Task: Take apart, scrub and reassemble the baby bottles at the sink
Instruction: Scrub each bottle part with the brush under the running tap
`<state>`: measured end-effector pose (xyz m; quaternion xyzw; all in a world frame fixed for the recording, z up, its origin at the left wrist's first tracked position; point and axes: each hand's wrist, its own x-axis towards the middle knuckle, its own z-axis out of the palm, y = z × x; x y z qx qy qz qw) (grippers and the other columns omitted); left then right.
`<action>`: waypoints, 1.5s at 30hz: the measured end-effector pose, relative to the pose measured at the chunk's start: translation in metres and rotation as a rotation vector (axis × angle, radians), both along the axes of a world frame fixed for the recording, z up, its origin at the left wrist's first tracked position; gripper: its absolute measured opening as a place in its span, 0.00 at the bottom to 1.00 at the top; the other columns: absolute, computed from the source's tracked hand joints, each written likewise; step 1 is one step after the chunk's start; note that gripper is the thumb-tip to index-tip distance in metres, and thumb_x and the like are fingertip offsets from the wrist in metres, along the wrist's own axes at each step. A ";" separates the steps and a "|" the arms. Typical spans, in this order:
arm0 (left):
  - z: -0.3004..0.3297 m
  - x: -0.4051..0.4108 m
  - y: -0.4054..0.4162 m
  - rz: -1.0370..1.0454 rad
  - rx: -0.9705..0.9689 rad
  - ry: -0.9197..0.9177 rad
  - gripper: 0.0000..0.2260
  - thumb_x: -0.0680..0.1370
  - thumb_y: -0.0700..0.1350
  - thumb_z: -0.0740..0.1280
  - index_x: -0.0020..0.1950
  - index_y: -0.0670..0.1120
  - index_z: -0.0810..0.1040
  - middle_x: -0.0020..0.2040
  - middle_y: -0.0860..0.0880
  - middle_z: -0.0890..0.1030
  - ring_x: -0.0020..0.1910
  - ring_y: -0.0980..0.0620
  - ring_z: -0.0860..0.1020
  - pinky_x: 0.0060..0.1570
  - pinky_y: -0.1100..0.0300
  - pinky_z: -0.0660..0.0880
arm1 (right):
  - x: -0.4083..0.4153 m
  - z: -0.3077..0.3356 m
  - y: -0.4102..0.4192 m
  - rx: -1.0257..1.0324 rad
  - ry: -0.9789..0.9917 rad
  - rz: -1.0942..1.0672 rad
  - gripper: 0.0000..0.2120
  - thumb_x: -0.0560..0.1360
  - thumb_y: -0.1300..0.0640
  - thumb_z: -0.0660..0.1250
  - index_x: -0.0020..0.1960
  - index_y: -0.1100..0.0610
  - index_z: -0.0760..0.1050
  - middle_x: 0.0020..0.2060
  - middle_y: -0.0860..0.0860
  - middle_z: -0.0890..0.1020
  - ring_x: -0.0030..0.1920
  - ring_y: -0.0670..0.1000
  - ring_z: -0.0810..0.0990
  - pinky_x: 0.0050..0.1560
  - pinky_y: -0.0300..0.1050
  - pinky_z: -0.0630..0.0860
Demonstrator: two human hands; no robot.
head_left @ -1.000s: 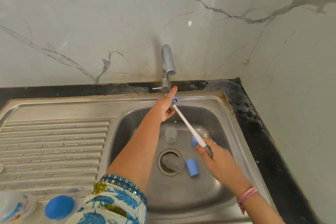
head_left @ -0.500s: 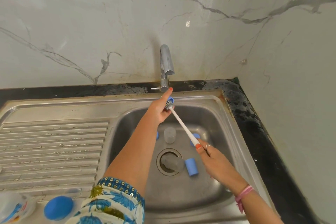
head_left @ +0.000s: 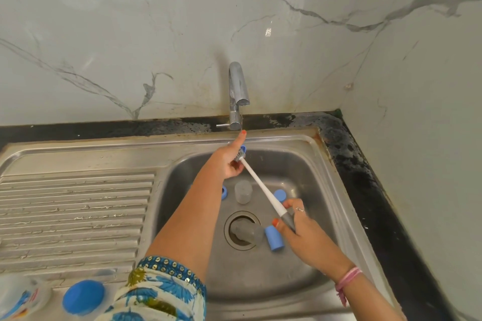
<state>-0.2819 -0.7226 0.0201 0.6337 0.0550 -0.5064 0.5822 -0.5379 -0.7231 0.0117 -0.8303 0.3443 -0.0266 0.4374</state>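
Left hand was raised under the tap, fingers curled round a small blue bottle part — index finger pointing up toward the spout. Right hand gripped the grey end of the white brush, its bristle head touching that blue part. A thin stream ran from the spout onto the left fingertip.

Below the left hand, on the sink floor: a clear cup-like piece standing upright, and a blue ring half hidden by the forearm. A blue cap lay just beyond the right hand, a blue cylinder just left of it, beside a clear bottle piece lying over the drain. Near the left sleeve — a blue lid on the drainboard.
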 end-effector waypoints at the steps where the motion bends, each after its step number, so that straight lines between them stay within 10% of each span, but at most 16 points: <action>1: 0.000 0.002 0.001 0.019 -0.035 0.017 0.21 0.70 0.58 0.75 0.46 0.41 0.75 0.39 0.44 0.77 0.37 0.51 0.76 0.36 0.61 0.78 | 0.000 -0.001 0.000 -0.011 -0.014 -0.006 0.07 0.80 0.46 0.61 0.54 0.44 0.63 0.34 0.48 0.75 0.26 0.37 0.73 0.27 0.31 0.67; 7: 0.001 0.000 0.004 0.156 -0.291 0.125 0.08 0.81 0.41 0.62 0.56 0.37 0.71 0.51 0.35 0.77 0.51 0.40 0.80 0.53 0.44 0.76 | 0.001 0.005 -0.005 0.577 -0.108 -0.217 0.15 0.81 0.47 0.59 0.55 0.57 0.77 0.27 0.47 0.75 0.24 0.47 0.69 0.23 0.40 0.67; 11: 0.003 -0.005 -0.004 0.196 -0.182 0.050 0.07 0.80 0.44 0.63 0.52 0.40 0.72 0.41 0.42 0.74 0.37 0.48 0.76 0.46 0.52 0.76 | -0.005 0.002 -0.013 0.009 0.013 -0.125 0.18 0.81 0.44 0.55 0.68 0.44 0.71 0.34 0.47 0.74 0.32 0.47 0.73 0.32 0.45 0.71; 15: 0.004 -0.007 -0.011 0.152 -0.111 -0.032 0.13 0.76 0.49 0.72 0.51 0.41 0.76 0.39 0.45 0.76 0.36 0.51 0.77 0.42 0.56 0.77 | -0.008 -0.013 -0.009 -0.645 0.283 0.073 0.28 0.83 0.47 0.48 0.75 0.36 0.33 0.45 0.48 0.73 0.40 0.50 0.78 0.43 0.45 0.78; 23: -0.006 -0.001 0.000 0.174 -0.242 0.045 0.12 0.76 0.52 0.71 0.48 0.44 0.78 0.41 0.48 0.81 0.41 0.54 0.82 0.44 0.55 0.79 | -0.008 0.003 -0.017 -0.234 -0.102 -0.034 0.24 0.81 0.46 0.58 0.59 0.16 0.52 0.29 0.48 0.71 0.29 0.45 0.68 0.31 0.37 0.66; 45: -0.007 -0.004 0.007 0.218 -0.341 0.109 0.09 0.78 0.42 0.68 0.53 0.37 0.77 0.47 0.38 0.83 0.47 0.46 0.82 0.47 0.55 0.80 | -0.008 0.009 -0.031 -0.362 0.037 -0.042 0.22 0.82 0.49 0.58 0.72 0.31 0.59 0.31 0.42 0.70 0.32 0.43 0.69 0.38 0.40 0.70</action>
